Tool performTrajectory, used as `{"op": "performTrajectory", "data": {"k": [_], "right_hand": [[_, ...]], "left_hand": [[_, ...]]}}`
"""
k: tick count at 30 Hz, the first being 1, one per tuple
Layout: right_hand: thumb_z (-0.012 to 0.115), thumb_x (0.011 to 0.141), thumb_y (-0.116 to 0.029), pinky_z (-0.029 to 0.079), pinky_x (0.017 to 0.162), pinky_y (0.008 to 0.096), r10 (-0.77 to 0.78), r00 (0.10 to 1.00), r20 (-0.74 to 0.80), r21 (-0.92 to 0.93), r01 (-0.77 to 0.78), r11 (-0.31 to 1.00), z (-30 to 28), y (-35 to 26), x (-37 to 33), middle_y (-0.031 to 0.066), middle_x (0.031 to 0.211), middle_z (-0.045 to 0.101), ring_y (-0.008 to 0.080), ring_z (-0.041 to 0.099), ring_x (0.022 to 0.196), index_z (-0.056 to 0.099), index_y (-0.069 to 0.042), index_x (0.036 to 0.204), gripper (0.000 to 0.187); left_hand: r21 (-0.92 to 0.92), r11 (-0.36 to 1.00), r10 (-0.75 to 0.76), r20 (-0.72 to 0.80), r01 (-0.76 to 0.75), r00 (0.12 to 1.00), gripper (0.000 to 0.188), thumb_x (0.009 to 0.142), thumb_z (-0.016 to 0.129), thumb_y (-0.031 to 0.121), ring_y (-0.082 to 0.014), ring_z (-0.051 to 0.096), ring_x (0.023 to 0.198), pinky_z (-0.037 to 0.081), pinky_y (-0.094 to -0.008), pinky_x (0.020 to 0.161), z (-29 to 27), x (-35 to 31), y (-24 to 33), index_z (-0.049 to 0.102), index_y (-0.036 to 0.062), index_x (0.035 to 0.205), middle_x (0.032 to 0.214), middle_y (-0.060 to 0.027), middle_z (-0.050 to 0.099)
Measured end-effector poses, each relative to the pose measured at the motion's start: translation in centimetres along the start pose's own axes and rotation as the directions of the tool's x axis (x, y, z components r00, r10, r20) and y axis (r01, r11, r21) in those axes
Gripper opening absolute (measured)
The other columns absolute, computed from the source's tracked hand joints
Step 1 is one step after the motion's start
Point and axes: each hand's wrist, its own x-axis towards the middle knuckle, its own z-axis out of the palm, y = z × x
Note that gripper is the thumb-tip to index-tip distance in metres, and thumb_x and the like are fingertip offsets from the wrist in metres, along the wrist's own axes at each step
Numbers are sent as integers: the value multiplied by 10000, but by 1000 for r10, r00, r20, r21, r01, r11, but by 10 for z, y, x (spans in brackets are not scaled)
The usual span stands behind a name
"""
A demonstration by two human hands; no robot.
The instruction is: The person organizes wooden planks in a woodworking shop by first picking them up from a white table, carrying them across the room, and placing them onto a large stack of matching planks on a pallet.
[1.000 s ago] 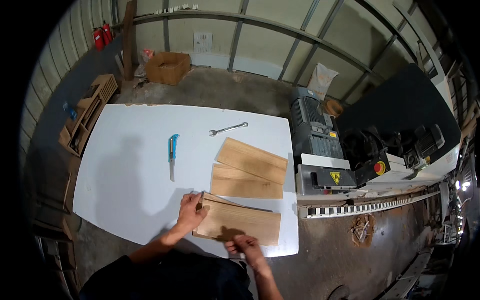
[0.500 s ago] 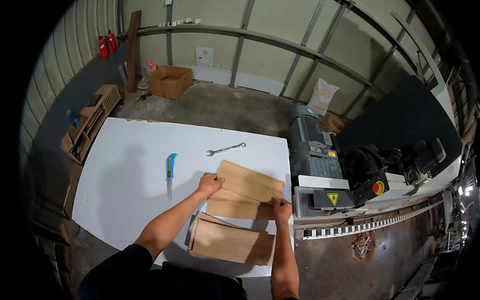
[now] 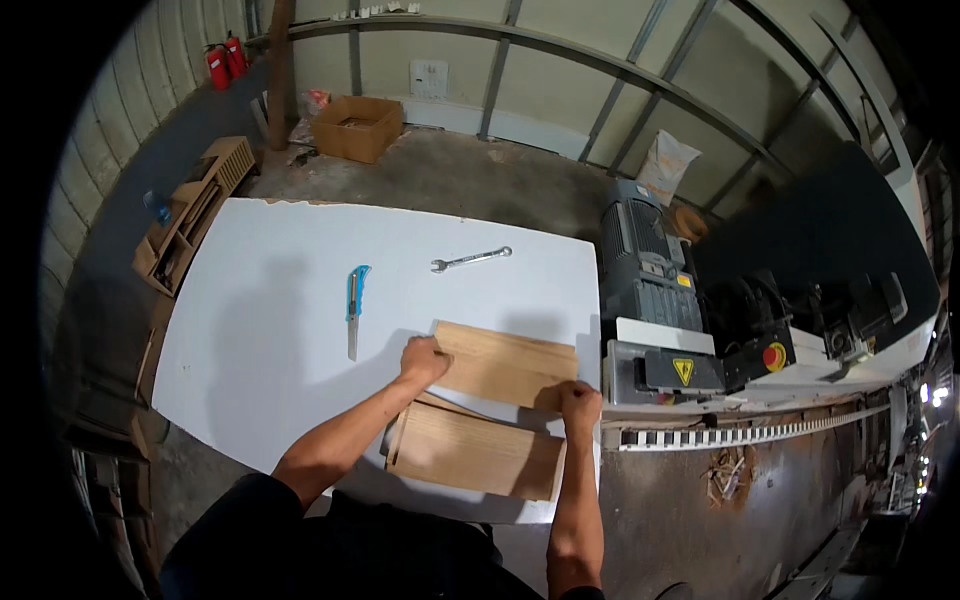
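Note:
A thin rectangular wooden board (image 3: 505,365) is held between my two hands, over the white tabletop (image 3: 250,350). My left hand (image 3: 427,362) is closed on its left end, fingers curled over the edge. At the opposite end my right hand (image 3: 579,404) grips the near right corner. Whether a second board lies right beneath it cannot be made out. Just nearer to me, a small stack of similar wooden boards (image 3: 480,450) rests on the table, its edges slightly uneven. The held board's near edge comes close to this stack.
On the table's far side lie a blue-handled utility knife (image 3: 356,310) with its blade out and a combination wrench (image 3: 472,260). A machine with a grey motor (image 3: 640,245) and a red button (image 3: 773,357) borders the table's right edge. Beyond stands a cardboard box (image 3: 358,128).
The upper board, slanted across another one before, has swung level and now covers it. Both hands have come nearer to the stack. The whole view has shifted a little.

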Motion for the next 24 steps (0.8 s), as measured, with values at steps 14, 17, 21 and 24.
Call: {"op": "performTrajectory", "data": {"k": [14, 17, 21, 24], "right_hand": [[753, 696, -138, 446, 575, 268, 227, 955, 191, 309, -278, 910, -83, 14, -182, 74, 663, 578, 119, 525, 620, 593, 37, 756, 245], [772, 684, -159, 461, 594, 273, -129, 988, -81, 32, 132, 991, -81, 25, -176, 114, 788, 614, 136, 556, 688, 587, 61, 882, 349], [733, 771, -266, 465, 653, 256, 306, 884, 354, 323, -423, 847, -85, -5, -149, 123, 987, 611, 160, 574, 783, 573, 61, 1009, 435], [723, 792, -287, 474, 638, 261, 284, 820, 498, 340, -485, 806, -78, -9, -137, 107, 848, 638, 145, 587, 707, 607, 60, 973, 408]], "left_hand": [[101, 982, 161, -4, -160, 987, 347, 678, 700, 186, -305, 503, 853, 442, -392, 772, -54, -167, -16, 595, -3, 951, 789, -164, 546], [29, 990, 141, -137, -138, 980, 387, 709, 718, 214, -282, 537, 903, 446, -375, 812, -37, -166, -42, 584, -20, 986, 884, -149, 582], [-471, 847, -72, 356, 246, 932, 465, 734, 729, 206, -228, 571, 961, 465, -341, 826, -45, -137, -48, 563, -21, 1103, 1044, -135, 601], [-446, 819, -121, 482, 362, 868, 460, 735, 717, 127, -205, 579, 973, 475, -327, 832, -44, -124, -43, 553, -16, 1140, 1073, -121, 604]]}}
